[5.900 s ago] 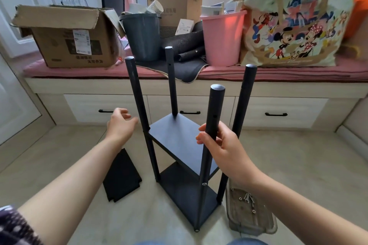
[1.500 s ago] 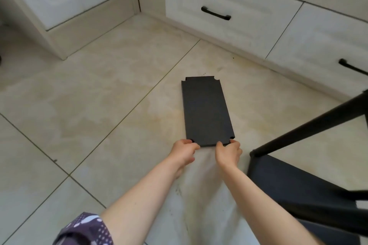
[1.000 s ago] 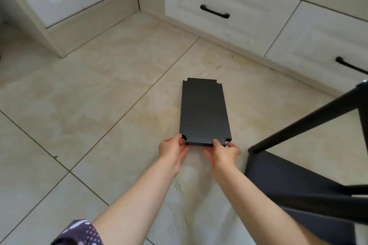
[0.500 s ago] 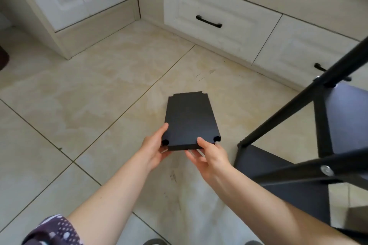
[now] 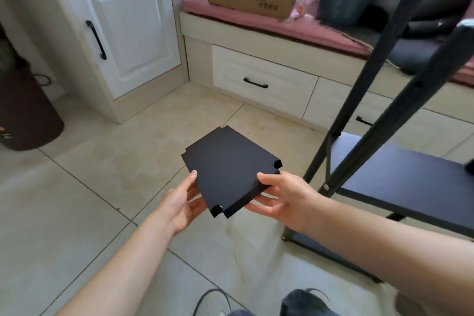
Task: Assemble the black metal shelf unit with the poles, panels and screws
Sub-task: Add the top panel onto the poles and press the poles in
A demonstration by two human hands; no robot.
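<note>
- Step in hand: we judge this to be the fetching of a further shelf board; the loose black panel (image 5: 227,169) sits at the centre of the frame, raised clear of the tiled floor (image 5: 84,187) and tilted.
- Grasp: the left hand (image 5: 180,201) holds the panel's left edge, thumb on top and fingers beneath; the right hand (image 5: 284,196) grips the near right edge likewise, thumb above, fingers curled under.
- Target: the partly built shelf unit (image 5: 395,179) fills the right of the frame, with two slanting poles (image 5: 372,69) and a fitted shelf (image 5: 410,174).
- Next move, as we judge it: carry the panel right, level it, and seat its corner notches against the poles at the free screw holes.
- Material and shape: the panel is flat, rectangular and matt black, with a thin folded rim and scooped cut-outs at the corners; the poles are round, smooth, capped tubes.
- The screws are not visible.
</note>
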